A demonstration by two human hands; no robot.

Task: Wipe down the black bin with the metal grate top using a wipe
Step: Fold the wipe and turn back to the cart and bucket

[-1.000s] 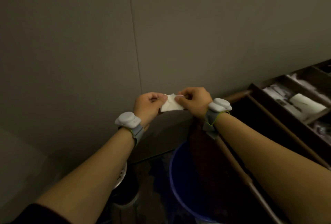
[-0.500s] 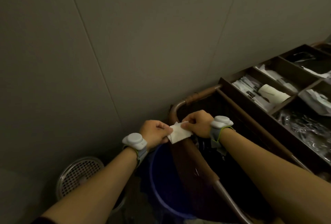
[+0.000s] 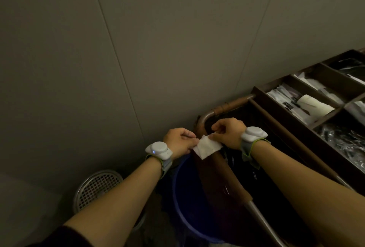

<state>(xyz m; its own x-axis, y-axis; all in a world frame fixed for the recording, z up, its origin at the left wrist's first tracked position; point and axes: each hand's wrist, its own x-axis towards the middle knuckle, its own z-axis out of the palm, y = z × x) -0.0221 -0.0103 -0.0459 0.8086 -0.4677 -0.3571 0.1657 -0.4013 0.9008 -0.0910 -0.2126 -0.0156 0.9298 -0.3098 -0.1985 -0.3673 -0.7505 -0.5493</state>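
A white wipe [image 3: 206,147] is stretched between my two hands, held in the air above a blue bucket. My left hand [image 3: 178,142] pinches its left edge and my right hand [image 3: 228,133] pinches its upper right edge. Both wrists wear white trackers. The bin with the round metal grate top [image 3: 96,187] stands on the floor at the lower left, against the wall, well below and left of my hands. My left forearm hides its right side, and its black body is barely visible in the dark.
A blue bucket [image 3: 177,193] sits below my hands beside a cart with a brown bag and a metal handle bar [image 3: 227,107]. On the right, a dark compartment tray [image 3: 276,104] holds packets. A grey panelled wall fills the background.
The view has tipped down and right, bringing the grate top and the cart into sight. The wipe is pulled wider open between my hands, which stay close together.
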